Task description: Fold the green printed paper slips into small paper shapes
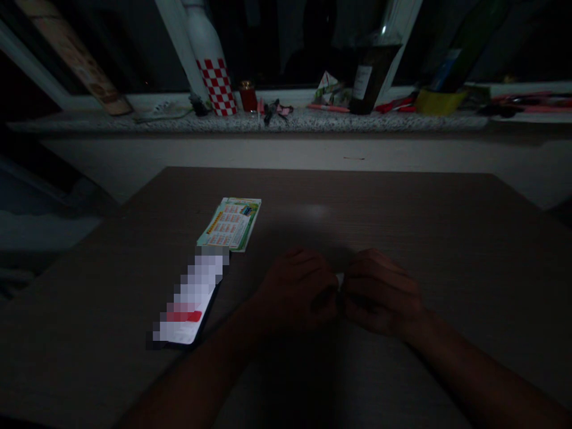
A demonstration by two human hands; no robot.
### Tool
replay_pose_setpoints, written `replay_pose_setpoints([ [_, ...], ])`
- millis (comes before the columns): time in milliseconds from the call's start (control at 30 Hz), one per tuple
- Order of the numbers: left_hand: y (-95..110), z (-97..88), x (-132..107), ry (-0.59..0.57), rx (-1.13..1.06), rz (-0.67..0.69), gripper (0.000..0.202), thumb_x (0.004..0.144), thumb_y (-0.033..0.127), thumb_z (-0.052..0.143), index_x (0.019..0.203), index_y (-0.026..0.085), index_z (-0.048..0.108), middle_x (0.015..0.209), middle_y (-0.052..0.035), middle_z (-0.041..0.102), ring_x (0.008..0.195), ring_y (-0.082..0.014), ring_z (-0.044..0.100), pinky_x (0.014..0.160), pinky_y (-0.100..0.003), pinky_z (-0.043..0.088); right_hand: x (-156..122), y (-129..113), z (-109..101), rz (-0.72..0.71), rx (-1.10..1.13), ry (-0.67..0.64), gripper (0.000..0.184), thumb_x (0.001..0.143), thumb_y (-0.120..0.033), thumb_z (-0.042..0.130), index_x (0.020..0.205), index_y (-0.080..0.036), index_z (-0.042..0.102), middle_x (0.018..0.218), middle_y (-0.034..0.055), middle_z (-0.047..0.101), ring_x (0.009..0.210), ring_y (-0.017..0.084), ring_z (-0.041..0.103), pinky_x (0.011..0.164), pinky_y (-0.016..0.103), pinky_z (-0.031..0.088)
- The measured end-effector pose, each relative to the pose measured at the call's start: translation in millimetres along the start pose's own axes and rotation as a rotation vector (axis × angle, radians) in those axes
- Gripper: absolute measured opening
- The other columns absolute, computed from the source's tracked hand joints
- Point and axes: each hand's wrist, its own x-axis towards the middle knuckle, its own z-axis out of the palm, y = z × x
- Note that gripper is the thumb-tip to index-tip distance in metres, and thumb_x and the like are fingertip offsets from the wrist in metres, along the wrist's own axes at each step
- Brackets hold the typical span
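Note:
My left hand (304,289) and my right hand (379,292) meet over the table, both with fingers curled in. Between them shows a small pale scrap (340,280), pinched from both sides; its kind is hidden by the fingers and the dim light. To the left of my left hand lies a phone (192,304) with its screen lit and partly blurred out. Just beyond it rests a printed card or thin booklet (232,223) with green edges and rows of small text boxes, perhaps a stack.
The brown table (379,202) reaches to the wall. On the stone windowsill (179,124) stand a white bottle with red checks (218,83), a tall patterned tube (84,65), a small red jar (247,96), a dark labelled cup (369,80) and a green bottle (469,42).

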Motion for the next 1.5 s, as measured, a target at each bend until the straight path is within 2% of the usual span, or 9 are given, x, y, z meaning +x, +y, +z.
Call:
replay_pose_setpoints([
  [333, -1.7, 4.1, -1.3, 0.010, -0.042, 0.028, 0.004, 0.079, 0.021, 0.057, 0.077, 0.017, 0.057, 0.076, -0.0026, 0.064, 0.076, -0.0158, 0.059, 0.074, -0.032, 0.045, -1.6, -2.0, 2.4, 0.019, 0.041, -0.038, 0.021, 0.071, -0.011, 0.067, 0.089, -0.020, 0.059, 0.077, 0.0043, 0.064, 0.071, 0.020, 0.061, 0.064, 0.038, 0.053],
  [533, -7.1, 6.9, -4.1, -0.027, -0.097, -0.001, 0.004, 0.078, 0.021, 0.057, 0.078, 0.017, 0.055, 0.080, -0.0035, 0.065, 0.079, -0.0169, 0.060, 0.076, -0.032, 0.045, 2.7, -7.3, -0.9, -0.009, 0.056, 0.017, 0.017, 0.070, -0.008, 0.064, 0.084, -0.016, 0.060, 0.073, 0.0053, 0.063, 0.065, 0.018, 0.060, 0.058, 0.036, 0.054],
  [667, -11.1, 5.6, -6.4, -0.052, -0.090, -0.034, 0.006, 0.075, 0.017, 0.058, 0.081, 0.017, 0.056, 0.081, -0.0035, 0.065, 0.080, -0.0175, 0.059, 0.077, -0.032, 0.045, 8.8, -13.1, -5.2, 0.038, 0.046, 0.041, 0.016, 0.071, -0.006, 0.060, 0.080, -0.019, 0.059, 0.067, 0.0028, 0.060, 0.060, 0.016, 0.058, 0.056, 0.034, 0.053],
  [900, -16.0, -2.2, -8.5, -0.087, -0.039, -0.137, 0.004, 0.076, 0.017, 0.056, 0.080, 0.017, 0.056, 0.082, -0.0036, 0.064, 0.080, -0.0175, 0.058, 0.076, -0.032, 0.046, 8.1, -11.2, -16.3, 0.134, 0.052, 0.112, 0.020, 0.071, -0.005, 0.060, 0.086, -0.019, 0.060, 0.069, 0.0031, 0.058, 0.064, 0.019, 0.060, 0.057, 0.036, 0.051],
  [1067, -7.0, -3.2, -7.5, -0.064, -0.080, -0.211, 0.015, 0.079, 0.022, 0.057, 0.093, 0.017, 0.056, 0.093, -0.0058, 0.064, 0.089, -0.0196, 0.058, 0.082, -0.035, 0.046, 6.3, -6.9, -13.6, 0.179, 0.114, 0.129, 0.020, 0.072, -0.004, 0.060, 0.085, -0.018, 0.060, 0.068, 0.0033, 0.058, 0.062, 0.018, 0.058, 0.055, 0.034, 0.048],
  [1167, -1.5, -1.8, -7.2, -0.027, -0.106, -0.206, 0.020, 0.082, 0.023, 0.054, 0.102, 0.018, 0.054, 0.098, -0.0071, 0.064, 0.094, -0.0208, 0.058, 0.084, -0.037, 0.046, 5.8, -7.1, -8.5, 0.211, 0.154, 0.082, 0.019, 0.073, -0.004, 0.059, 0.086, -0.018, 0.060, 0.070, 0.0040, 0.059, 0.063, 0.018, 0.058, 0.056, 0.034, 0.049],
  [1333, -4.4, -2.3, -8.5, -0.011, -0.187, -0.181, 0.016, 0.086, 0.013, 0.045, 0.098, 0.017, 0.055, 0.089, -0.0055, 0.063, 0.084, -0.0174, 0.058, 0.076, -0.032, 0.047, 1.1, -6.5, -5.3, 0.251, 0.197, 0.107, 0.022, 0.075, -0.001, 0.059, 0.090, -0.017, 0.060, 0.073, 0.0041, 0.059, 0.066, 0.017, 0.058, 0.058, 0.033, 0.048],
  [1500, -6.9, -1.4, -8.4, 0.015, -0.212, -0.148, 0.013, 0.089, 0.017, 0.047, 0.097, 0.017, 0.057, 0.090, -0.0055, 0.066, 0.086, -0.0171, 0.060, 0.077, -0.031, 0.048, -0.7, -5.7, -5.2, 0.315, 0.182, 0.124, 0.020, 0.078, 0.000, 0.058, 0.089, -0.016, 0.061, 0.073, 0.0040, 0.060, 0.066, 0.016, 0.058, 0.058, 0.030, 0.048],
])
